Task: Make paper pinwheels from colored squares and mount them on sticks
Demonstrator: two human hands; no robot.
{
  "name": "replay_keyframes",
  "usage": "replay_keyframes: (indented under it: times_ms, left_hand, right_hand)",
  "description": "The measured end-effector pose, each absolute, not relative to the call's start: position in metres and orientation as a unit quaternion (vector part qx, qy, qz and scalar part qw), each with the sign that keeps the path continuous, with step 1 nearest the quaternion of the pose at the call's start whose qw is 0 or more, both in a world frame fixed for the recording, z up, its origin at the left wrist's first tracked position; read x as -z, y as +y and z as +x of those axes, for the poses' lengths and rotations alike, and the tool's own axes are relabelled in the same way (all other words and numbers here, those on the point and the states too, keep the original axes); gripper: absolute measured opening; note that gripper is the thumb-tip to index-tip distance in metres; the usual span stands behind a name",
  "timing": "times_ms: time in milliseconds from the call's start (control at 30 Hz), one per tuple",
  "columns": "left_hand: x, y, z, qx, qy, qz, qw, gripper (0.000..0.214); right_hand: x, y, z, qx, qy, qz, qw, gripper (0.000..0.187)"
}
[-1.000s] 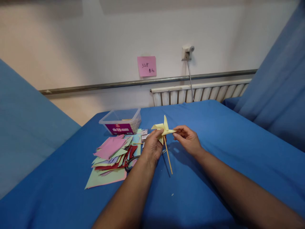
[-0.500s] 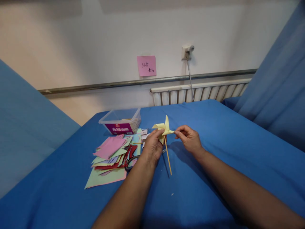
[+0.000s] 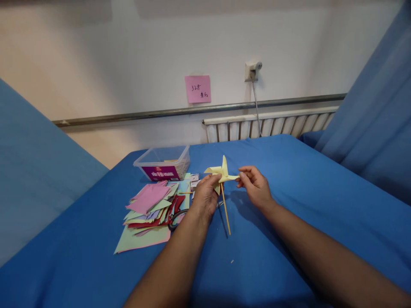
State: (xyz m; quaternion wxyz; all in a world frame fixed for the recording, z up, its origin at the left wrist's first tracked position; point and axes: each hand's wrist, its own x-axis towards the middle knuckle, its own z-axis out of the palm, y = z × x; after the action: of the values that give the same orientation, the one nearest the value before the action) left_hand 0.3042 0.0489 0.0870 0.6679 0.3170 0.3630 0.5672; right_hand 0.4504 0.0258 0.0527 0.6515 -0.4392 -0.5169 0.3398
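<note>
A yellow paper pinwheel [image 3: 224,169] is held above the blue-covered table, one blade pointing up and another to the right. Its thin wooden stick [image 3: 226,214] slants down below the blades. My left hand [image 3: 207,194] grips the pinwheel near its middle, thumb on the paper; its other fingers are partly hidden behind. At the tip of the right-hand blade, the fingers of my right hand [image 3: 255,184] are closed in a pinch on the paper.
To the left lies a pile of coloured paper [image 3: 150,199], with black-handled scissors [image 3: 176,220] partly showing beside it. Behind the pile stands a clear plastic box [image 3: 160,160] with a purple label. A tiny white scrap [image 3: 232,261] lies in front on the blue cloth [image 3: 272,273].
My right hand has shifted slightly right, and the blade tip it pinches reaches a little further that way. My left hand is nearly still.
</note>
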Motion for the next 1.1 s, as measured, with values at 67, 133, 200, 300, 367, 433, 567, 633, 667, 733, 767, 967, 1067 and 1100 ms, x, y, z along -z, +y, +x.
replay_keyframes:
  times_ms: [67, 133, 200, 300, 367, 433, 567, 633, 667, 733, 767, 967, 1067, 1100]
  left_hand:
    - [-0.088, 0.050, 0.304, -0.581, 0.367, 0.312, 0.656, 0.020]
    - [-0.088, 0.050, 0.303, -0.598, 0.368, 0.308, 0.642, 0.020]
    - [-0.089, 0.051, 0.302, -0.612, 0.364, 0.304, 0.633, 0.021]
    - [-0.089, 0.052, 0.301, -0.620, 0.358, 0.297, 0.632, 0.021]
    - [-0.088, 0.052, 0.300, -0.622, 0.357, 0.296, 0.630, 0.021]
    - [-0.087, 0.053, 0.300, -0.625, 0.359, 0.296, 0.627, 0.020]
    - [-0.085, 0.055, 0.299, -0.630, 0.376, 0.279, 0.619, 0.020]
    - [-0.085, 0.055, 0.298, -0.633, 0.382, 0.271, 0.616, 0.020]
    - [-0.085, 0.056, 0.297, -0.634, 0.383, 0.268, 0.616, 0.020]
    - [-0.085, 0.057, 0.297, -0.637, 0.385, 0.263, 0.614, 0.019]
    - [-0.085, 0.057, 0.296, -0.641, 0.387, 0.260, 0.609, 0.019]
    - [-0.088, 0.055, 0.295, -0.629, 0.372, 0.268, 0.629, 0.023]
    - [-0.088, 0.052, 0.296, -0.582, 0.376, 0.270, 0.668, 0.030]
    - [-0.086, 0.051, 0.297, -0.569, 0.381, 0.268, 0.678, 0.032]
  right_hand:
    - [-0.054, 0.025, 0.448, -0.385, -0.493, -0.452, 0.636, 0.032]
    - [-0.053, 0.023, 0.442, -0.454, -0.511, -0.451, 0.574, 0.033]
    - [-0.051, 0.019, 0.435, -0.517, -0.544, -0.434, 0.498, 0.033]
    - [-0.044, 0.014, 0.423, -0.569, -0.555, -0.415, 0.444, 0.032]
    - [-0.041, 0.013, 0.418, -0.588, -0.545, -0.413, 0.432, 0.032]
    - [-0.040, 0.012, 0.416, -0.600, -0.538, -0.413, 0.425, 0.034]
    - [-0.040, 0.013, 0.419, -0.612, -0.550, -0.410, 0.393, 0.036]
    - [-0.039, 0.012, 0.421, -0.623, -0.553, -0.412, 0.368, 0.038]
    - [-0.039, 0.012, 0.421, -0.629, -0.552, -0.415, 0.357, 0.038]
    - [-0.037, 0.012, 0.422, -0.637, -0.547, -0.422, 0.342, 0.039]
    - [-0.036, 0.012, 0.422, -0.639, -0.545, -0.426, 0.338, 0.039]
    - [-0.038, 0.014, 0.424, -0.621, -0.547, -0.434, 0.356, 0.035]
    - [-0.043, 0.016, 0.430, -0.582, -0.547, -0.446, 0.404, 0.034]
    - [-0.044, 0.017, 0.432, -0.566, -0.544, -0.453, 0.423, 0.034]
